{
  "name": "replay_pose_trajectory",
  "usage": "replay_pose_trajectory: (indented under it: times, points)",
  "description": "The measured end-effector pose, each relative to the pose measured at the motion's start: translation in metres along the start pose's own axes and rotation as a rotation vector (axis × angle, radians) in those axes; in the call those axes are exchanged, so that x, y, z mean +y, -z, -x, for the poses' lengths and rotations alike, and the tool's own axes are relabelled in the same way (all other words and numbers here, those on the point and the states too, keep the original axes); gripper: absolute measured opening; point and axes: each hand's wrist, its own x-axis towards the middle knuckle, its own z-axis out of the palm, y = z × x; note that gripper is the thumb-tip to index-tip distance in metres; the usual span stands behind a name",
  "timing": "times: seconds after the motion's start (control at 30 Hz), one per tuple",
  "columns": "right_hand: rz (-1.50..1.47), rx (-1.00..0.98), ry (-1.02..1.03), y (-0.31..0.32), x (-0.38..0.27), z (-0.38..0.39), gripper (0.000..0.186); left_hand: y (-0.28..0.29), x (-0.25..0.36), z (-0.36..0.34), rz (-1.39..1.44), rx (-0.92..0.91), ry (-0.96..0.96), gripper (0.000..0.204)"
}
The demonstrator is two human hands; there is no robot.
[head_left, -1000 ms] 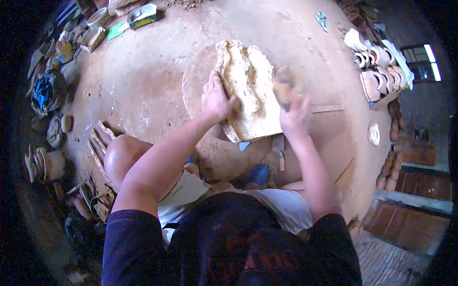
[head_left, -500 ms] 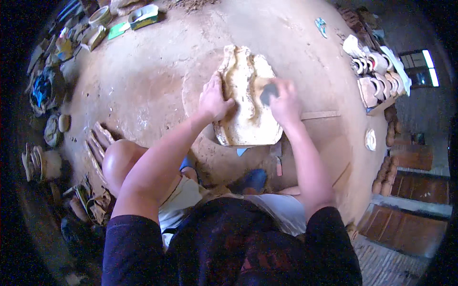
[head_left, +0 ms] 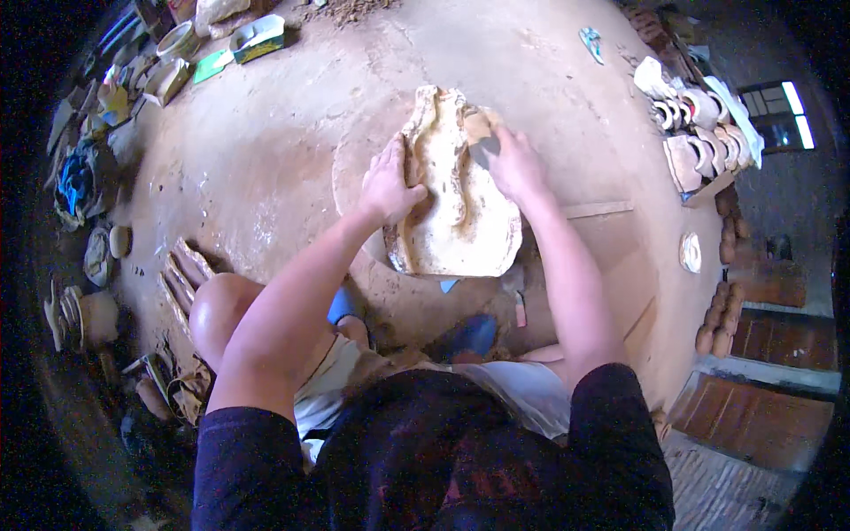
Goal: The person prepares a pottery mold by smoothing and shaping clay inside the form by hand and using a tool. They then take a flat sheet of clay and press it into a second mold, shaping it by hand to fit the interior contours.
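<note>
In front of me lies a cream plaster mould (head_left: 482, 239) with a wavy raised ridge along a long hollow. My left hand (head_left: 390, 186) grips its left edge, the fingers along the outside and the thumb over the inner side. My right hand (head_left: 518, 168) is at the far right part, closed on a dark grey flat piece (head_left: 485, 153), perhaps a scraper, pressed to the surface. Just beyond it, a tan patch of clay (head_left: 478, 129) shows on the mould. The fingertips of my right hand are partly hidden.
A tool with a reddish handle (head_left: 521, 310) and a wooden strip (head_left: 598, 210) lie on the floor to the right. Curved clay pieces (head_left: 704, 159) are stacked far right. Ridged pieces (head_left: 186, 274) lean by my left knee. A box (head_left: 257, 40) stands far left.
My right hand has moved farther away and slightly left with the grey piece. A tan clay patch now shows at the mould's far right. The mould has turned and shifted slightly left.
</note>
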Motion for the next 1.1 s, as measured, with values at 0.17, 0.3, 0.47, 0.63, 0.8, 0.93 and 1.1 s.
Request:
replay_pose_trajectory:
  times: [0.17,0.3,0.47,0.63,0.8,0.93,1.1]
  points:
    - [-0.353,0.521,-0.101,0.022,-0.007,-0.024,0.046,0.004,-0.005,-0.002,0.012,-0.008,0.005,0.110]
    - [-0.029,-0.005,0.053,-0.005,0.006,-0.035,0.048,0.003,-0.006,-0.007,0.005,-0.028,-0.036,0.110]
    - [-0.327,0.393,-0.012,0.014,-0.006,-0.040,0.044,0.012,0.002,-0.005,0.039,-0.056,0.012,0.110]
    - [-0.088,0.098,0.011,0.001,0.010,-0.030,0.042,0.008,-0.006,-0.008,0.048,-0.043,-0.022,0.110]
    - [-0.114,0.177,0.042,0.022,0.023,0.024,0.036,0.006,-0.004,-0.005,0.087,-0.023,-0.027,0.110]
    - [0.136,-0.208,0.334,0.030,0.026,0.059,0.038,0.001,-0.008,-0.005,0.048,-0.027,-0.006,0.109]
    - [-0.200,0.367,0.382,0.058,0.014,0.099,0.038,-0.008,-0.023,-0.007,0.061,0.085,-0.069,0.105]
